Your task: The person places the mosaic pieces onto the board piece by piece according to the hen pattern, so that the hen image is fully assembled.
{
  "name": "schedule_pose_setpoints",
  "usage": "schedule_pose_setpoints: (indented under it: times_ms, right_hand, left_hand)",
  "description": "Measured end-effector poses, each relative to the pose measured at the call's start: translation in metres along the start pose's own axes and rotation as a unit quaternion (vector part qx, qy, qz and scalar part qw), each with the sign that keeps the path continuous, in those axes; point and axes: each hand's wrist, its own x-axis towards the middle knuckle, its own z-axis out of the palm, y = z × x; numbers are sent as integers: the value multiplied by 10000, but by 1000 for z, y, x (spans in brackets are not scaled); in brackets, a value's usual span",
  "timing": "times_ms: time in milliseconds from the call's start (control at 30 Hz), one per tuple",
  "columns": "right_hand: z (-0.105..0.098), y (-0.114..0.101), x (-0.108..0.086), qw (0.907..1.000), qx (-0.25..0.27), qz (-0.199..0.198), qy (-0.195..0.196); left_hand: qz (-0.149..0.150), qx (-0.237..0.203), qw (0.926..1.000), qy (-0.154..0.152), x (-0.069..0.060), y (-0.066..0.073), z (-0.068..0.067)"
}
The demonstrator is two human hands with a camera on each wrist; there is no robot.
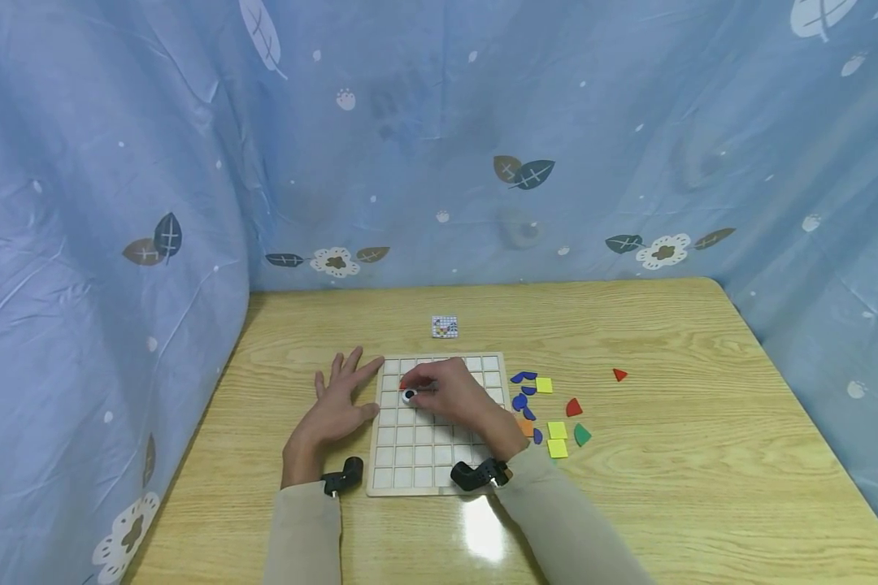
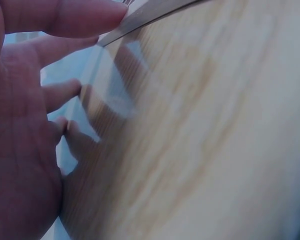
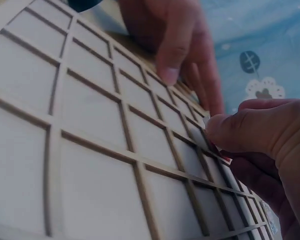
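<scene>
A wooden grid board (image 1: pixel 404 491) with white squares lies on the table. Over its upper left part, my right hand (image 1: pixel 457 398) pinches a small white round piece with a black centre (image 1: pixel 409 396) between thumb and fingers. Just above that piece shows a bit of red (image 1: pixel 403 386), partly covered by the fingers; red (image 3: pixel 227 159) shows under the fingertips in the right wrist view too. My left hand (image 1: pixel 334 413) rests with spread fingers on the table, its thumb and index finger at the board's left edge (image 2: pixel 150 19).
Right of the board lie several blue pieces (image 1: pixel 519 401), several yellow squares (image 1: pixel 557 431), an orange piece (image 1: pixel 527 427), red pieces (image 1: pixel 574 407) and a green one (image 1: pixel 582 435). A small patterned card (image 1: pixel 445 327) lies behind the board. A blue curtain (image 1: pixel 439 146) hangs behind the table.
</scene>
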Motion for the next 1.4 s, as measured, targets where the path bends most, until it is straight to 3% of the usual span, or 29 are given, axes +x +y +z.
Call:
schedule_pose_setpoints:
  times_ms: [533,933,1400]
  right_hand:
    - [3,-9,-2,9987,-491,-122,11]
    - [7,-10,-5,9996,-145,-31,-242]
    - [0,-14,-18,9997,-147,-71,-168]
  left_hand:
    - [-29,130,9999,-7,2,1,0]
    - [-12,100,9999,-4,2,0,1]
    - [-74,106,9999,-2,2,1,1]
